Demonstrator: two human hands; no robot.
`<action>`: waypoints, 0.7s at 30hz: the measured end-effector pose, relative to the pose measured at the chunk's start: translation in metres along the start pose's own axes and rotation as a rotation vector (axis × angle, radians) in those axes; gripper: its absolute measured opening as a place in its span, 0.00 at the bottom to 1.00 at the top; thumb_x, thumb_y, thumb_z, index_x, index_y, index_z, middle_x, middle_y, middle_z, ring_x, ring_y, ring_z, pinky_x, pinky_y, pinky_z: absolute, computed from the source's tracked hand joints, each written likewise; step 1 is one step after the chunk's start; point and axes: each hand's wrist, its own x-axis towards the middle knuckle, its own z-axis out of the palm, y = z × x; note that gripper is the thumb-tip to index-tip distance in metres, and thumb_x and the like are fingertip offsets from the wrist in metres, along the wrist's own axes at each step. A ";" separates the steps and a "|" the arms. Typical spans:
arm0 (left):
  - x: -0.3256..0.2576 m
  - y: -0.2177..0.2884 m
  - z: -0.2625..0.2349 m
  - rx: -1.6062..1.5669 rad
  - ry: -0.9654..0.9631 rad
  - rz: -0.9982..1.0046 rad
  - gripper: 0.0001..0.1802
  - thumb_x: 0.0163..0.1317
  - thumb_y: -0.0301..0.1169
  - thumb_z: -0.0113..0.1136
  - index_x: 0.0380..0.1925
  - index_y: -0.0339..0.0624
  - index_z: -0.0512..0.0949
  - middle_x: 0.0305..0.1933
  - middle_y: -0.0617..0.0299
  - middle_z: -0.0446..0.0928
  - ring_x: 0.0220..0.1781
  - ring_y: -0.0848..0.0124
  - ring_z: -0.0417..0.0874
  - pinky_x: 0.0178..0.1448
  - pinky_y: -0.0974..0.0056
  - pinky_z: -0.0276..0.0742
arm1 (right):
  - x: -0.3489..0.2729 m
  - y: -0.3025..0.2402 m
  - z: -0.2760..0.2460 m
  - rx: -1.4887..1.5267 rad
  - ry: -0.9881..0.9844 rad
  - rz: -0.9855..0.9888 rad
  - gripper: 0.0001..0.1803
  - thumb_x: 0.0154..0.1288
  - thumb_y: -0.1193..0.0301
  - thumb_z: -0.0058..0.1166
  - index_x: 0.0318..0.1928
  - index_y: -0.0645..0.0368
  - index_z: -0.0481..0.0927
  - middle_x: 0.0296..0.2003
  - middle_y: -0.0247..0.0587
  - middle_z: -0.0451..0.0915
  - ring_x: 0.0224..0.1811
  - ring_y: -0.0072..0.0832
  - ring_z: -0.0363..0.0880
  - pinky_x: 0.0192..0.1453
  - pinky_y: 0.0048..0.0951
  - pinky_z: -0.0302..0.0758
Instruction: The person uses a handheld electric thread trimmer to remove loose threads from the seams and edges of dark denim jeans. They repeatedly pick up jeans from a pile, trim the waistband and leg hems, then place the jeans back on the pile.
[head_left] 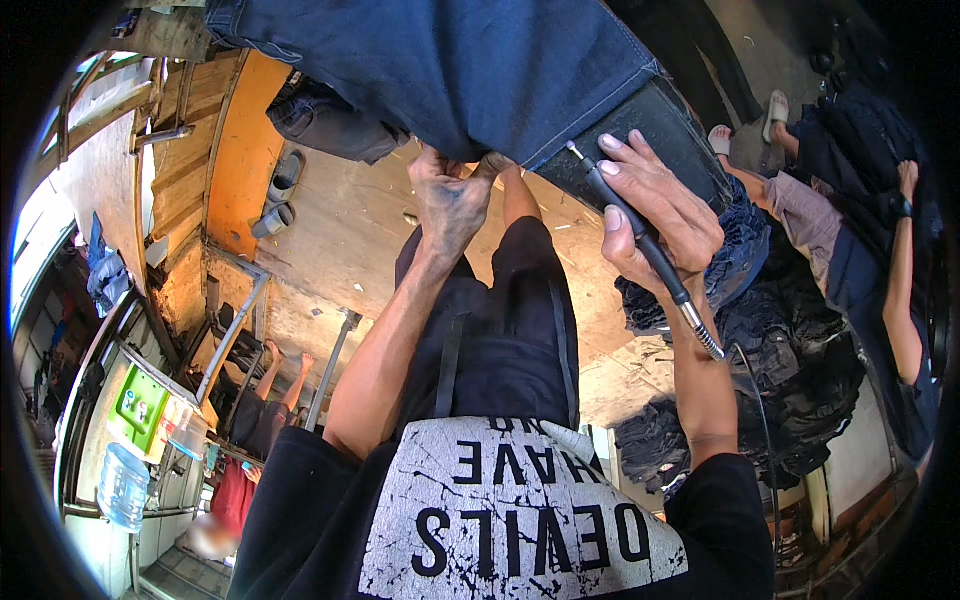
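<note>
Dark blue denim jeans (430, 70) lie spread in front of me at the top, with a stitched seam along their right part. My left hand (450, 195) is closed on the near edge of the denim, its fingertips partly hidden. My right hand (660, 210) is wrapped round a black pen-shaped rotary tool (635, 225) with a metal tip and a coiled spring at its back end. The tip points up and left, close to the denim's edge; I cannot tell if it touches. A dark flat board (670, 140) shows beside the denim, behind my right hand.
A thin black cable (765, 420) hangs at the right, near piles of dark jeans (780, 350). Another person's arm (900, 280) is at the far right. Sandals (280, 190) lie on the wooden floor (340, 230). A green tray (138, 410) and water jug (123, 487) stand left.
</note>
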 end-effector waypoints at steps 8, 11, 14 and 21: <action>0.003 0.000 0.005 -0.044 0.036 0.027 0.16 0.62 0.17 0.80 0.47 0.28 0.83 0.50 0.52 0.90 0.54 0.69 0.89 0.63 0.63 0.85 | 0.002 0.002 -0.001 0.020 -0.007 -0.008 0.17 0.55 0.78 0.65 0.48 0.64 0.93 0.44 0.51 0.93 0.57 0.47 0.94 0.70 0.55 0.86; 0.003 0.002 0.005 -0.013 0.040 0.045 0.15 0.62 0.17 0.80 0.46 0.28 0.84 0.49 0.53 0.90 0.53 0.70 0.89 0.61 0.63 0.85 | 0.003 0.002 -0.002 -0.002 -0.002 0.005 0.17 0.56 0.78 0.65 0.48 0.64 0.93 0.44 0.50 0.93 0.56 0.47 0.94 0.71 0.55 0.85; 0.004 0.003 0.004 0.010 0.034 0.063 0.14 0.62 0.18 0.80 0.45 0.28 0.84 0.48 0.53 0.91 0.52 0.70 0.89 0.60 0.64 0.85 | 0.002 0.002 -0.003 -0.012 0.006 0.014 0.17 0.56 0.77 0.65 0.48 0.65 0.93 0.44 0.50 0.93 0.56 0.48 0.94 0.71 0.56 0.85; 0.003 0.003 0.006 -0.051 0.050 0.023 0.13 0.63 0.18 0.80 0.44 0.28 0.85 0.47 0.55 0.91 0.51 0.72 0.89 0.58 0.65 0.84 | 0.003 0.002 -0.001 -0.004 0.021 0.015 0.17 0.57 0.77 0.65 0.48 0.65 0.93 0.43 0.51 0.93 0.56 0.48 0.94 0.71 0.56 0.85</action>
